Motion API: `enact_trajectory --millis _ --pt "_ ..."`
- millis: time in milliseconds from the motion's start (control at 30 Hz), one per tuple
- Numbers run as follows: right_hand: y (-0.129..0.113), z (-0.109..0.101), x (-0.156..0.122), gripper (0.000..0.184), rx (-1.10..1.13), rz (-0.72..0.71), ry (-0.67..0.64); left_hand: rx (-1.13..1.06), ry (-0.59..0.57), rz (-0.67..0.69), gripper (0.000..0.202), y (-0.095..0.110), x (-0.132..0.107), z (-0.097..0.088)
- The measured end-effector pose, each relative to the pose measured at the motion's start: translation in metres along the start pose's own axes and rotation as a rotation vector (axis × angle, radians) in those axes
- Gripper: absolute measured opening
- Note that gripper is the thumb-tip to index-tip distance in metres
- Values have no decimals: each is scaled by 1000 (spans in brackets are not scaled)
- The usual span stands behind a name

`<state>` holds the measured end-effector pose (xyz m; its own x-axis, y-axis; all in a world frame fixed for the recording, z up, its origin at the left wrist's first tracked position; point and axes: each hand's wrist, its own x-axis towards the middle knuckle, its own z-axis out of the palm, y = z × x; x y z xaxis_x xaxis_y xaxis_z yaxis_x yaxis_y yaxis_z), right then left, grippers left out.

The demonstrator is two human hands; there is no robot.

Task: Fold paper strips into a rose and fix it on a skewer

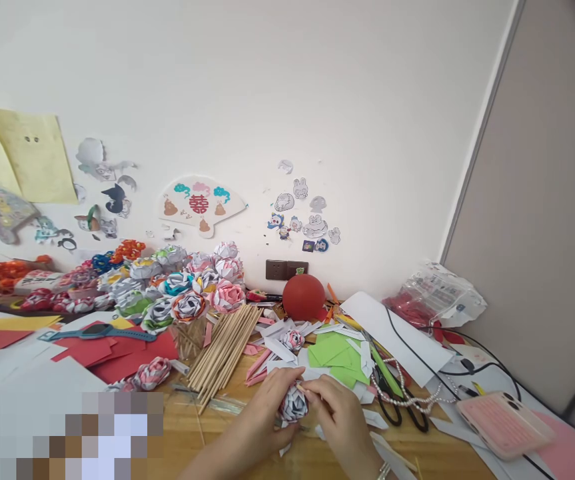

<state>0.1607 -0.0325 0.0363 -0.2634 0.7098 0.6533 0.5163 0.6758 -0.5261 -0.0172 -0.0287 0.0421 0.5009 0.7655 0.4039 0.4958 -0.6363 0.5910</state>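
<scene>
Right hand [343,419] and left hand [263,412] pinch paper rose [293,404]; fan [200,205] reads 囍.

Pixelated patch [92,433] lower left, paper flower [292,404] half-covered

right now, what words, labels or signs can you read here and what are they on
"囍", in red, on the fan-shaped paper on the wall.
Print on the plastic bag: too small to read.
Red print on the packet at far left: blurred.
Print on the paper flower: unreadable.
</scene>
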Motion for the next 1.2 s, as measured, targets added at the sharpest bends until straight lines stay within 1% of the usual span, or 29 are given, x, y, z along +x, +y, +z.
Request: enact_trajectory --millis 133,233,367,467,533,600,667,733,833,900,1000,1100,1200 --pt "1 -1 2 23 69 10 14 23 15 29 67 0 0 -1" --pt "0 -2 3 26 45 -21 31 48 35 66 69 -1 -1 0" --pt "-2 -4 3 27 -114 -114 30 91 54 117 72 -1 -1 2" --pt "-3 -4 2 31 -233 -155 26 130 50 140 69 1 -1 1" --pt "-2 -4 1 31 -336 -189 41 143 43 147 69 4 -1 1" --pt "-2 -3 1 33 -444 -253 72 146 41 140 70 6 -1 2" --pt "-3 -3 0 34 -499 -303 97 139 51 137 71 9 0 3" --pt "-4 -4 0 35 -483 -308 99 126 56 137 70 9 0 4" --pt "-5 -7 1 32 -383 -233 71 113 41 126 70 9 -1 5" --pt "-5 -8 2 31 -346 -213 46 112 32 113 69 8 -1 6" --pt "-2 -7 0 35 -429 -293 22 99 37 101 71 8 -2 6" --pt "3 -4 -2 37 -524 -380 44 74 62 111 74 8 -2 6" --pt "6 -3 -4 35 -506 -408 36 65 97 129 74 7 -2 6"
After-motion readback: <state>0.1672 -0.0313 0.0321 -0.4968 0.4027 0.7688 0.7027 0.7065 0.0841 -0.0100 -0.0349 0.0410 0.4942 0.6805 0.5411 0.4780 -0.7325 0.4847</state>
